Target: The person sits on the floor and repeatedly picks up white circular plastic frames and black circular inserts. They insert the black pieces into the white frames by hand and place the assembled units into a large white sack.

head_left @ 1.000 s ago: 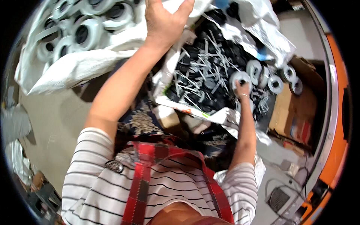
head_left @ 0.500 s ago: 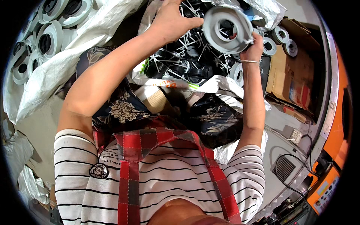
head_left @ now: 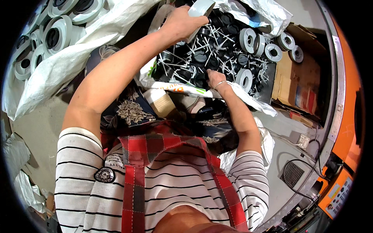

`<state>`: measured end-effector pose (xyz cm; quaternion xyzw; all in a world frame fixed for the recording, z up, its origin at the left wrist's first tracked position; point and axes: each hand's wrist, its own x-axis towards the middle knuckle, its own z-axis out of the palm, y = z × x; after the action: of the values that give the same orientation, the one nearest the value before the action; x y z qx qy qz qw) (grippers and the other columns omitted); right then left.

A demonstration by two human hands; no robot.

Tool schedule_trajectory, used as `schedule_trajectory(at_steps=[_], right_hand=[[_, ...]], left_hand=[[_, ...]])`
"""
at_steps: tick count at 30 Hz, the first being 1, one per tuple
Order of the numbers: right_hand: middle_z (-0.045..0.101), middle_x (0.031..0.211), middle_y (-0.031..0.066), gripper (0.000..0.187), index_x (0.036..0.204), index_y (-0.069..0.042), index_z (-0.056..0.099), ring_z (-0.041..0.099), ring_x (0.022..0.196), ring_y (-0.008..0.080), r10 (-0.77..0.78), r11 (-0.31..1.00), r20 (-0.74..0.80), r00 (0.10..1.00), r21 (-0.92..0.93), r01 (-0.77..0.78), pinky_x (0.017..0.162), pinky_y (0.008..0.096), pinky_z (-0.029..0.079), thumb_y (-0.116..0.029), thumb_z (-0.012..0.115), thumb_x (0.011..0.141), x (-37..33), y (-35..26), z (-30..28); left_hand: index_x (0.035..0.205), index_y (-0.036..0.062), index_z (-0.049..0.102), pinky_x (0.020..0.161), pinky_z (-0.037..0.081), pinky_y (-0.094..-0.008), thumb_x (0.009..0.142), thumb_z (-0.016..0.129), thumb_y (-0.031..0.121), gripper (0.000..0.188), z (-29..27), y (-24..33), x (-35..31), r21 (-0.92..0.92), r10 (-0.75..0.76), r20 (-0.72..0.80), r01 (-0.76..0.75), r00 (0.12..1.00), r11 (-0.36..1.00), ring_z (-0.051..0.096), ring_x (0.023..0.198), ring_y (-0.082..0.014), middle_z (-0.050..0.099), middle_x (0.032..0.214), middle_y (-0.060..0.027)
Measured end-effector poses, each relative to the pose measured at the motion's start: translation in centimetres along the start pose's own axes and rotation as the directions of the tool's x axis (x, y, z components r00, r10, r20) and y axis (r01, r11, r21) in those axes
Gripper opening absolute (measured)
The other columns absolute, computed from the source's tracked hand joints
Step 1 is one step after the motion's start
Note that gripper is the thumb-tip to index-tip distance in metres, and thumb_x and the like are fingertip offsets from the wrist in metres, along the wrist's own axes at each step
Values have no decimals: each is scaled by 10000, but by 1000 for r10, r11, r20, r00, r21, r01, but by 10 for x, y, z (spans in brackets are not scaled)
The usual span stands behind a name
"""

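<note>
My left hand [head_left: 180,24] is closed around a grey plastic flanged ring [head_left: 202,8], held tilted at the top of the view. Below it lies a heap of round black plastic parts [head_left: 200,57] with thin white sticks mixed in, in an opened white sack [head_left: 182,88]. My right hand [head_left: 215,79] reaches down to the near edge of this heap. Its fingers are bent in among the black parts; what they grip is partly hidden. Several loose grey rings lie at the right of the heap, one grey ring [head_left: 244,79] close to my right wrist.
At the far left a white woven sack [head_left: 74,54] holds grey rings with black centres [head_left: 52,38]. An open cardboard box [head_left: 297,87] stands at the right, beside an orange machine [head_left: 338,196] with a button panel. A black cable [head_left: 285,171] loops over the floor.
The grey ring has passed from my right hand to my left, which was open beside it. My right hand has come down and left to the black parts.
</note>
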<state>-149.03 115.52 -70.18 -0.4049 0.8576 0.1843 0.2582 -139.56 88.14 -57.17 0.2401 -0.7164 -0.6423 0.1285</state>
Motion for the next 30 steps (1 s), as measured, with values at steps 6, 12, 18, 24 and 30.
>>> schedule_trajectory(at_steps=[6,12,18,24,30], right_hand=[[631,642,133,208,833,-10,671,599,551,202,395,628,-528,752,752,198,536,309,468,-214,664,790,-8,5,-91],[594,630,25,342,875,13,657,547,558,74,289,449,-384,877,864,230,514,230,442,-298,722,748,-50,-33,-165],[594,969,179,654,1060,23,568,600,874,295,86,765,-602,794,550,334,771,349,487,-397,782,606,-61,-45,-165],[539,1076,136,773,1187,-26,457,540,968,316,-338,864,-767,545,-23,503,814,366,486,-194,775,503,-69,-45,-170],[562,1013,148,734,1186,2,489,571,908,285,-140,845,-756,639,244,475,781,336,491,-214,781,549,-65,-45,-164]], left_hand=[[1054,-18,577,707,499,-325,807,614,293,399,5,-13,-6,-139,-15,284,57,959,989,610,811,-166,626,948,-102],[1145,-9,526,745,533,-330,888,578,300,405,11,-4,-17,-456,-34,556,339,830,823,627,849,-154,616,1020,-88],[1060,-12,578,666,524,-266,880,589,316,374,8,-7,-10,-324,-34,530,240,848,915,623,771,-120,634,938,-70],[1068,9,582,713,513,-260,868,610,312,364,-4,-4,-10,-276,-135,627,381,767,883,616,822,-107,634,963,-51],[1139,34,543,774,503,-289,865,620,294,386,1,-5,-23,-438,13,656,366,755,821,597,910,-115,611,1040,-41]])
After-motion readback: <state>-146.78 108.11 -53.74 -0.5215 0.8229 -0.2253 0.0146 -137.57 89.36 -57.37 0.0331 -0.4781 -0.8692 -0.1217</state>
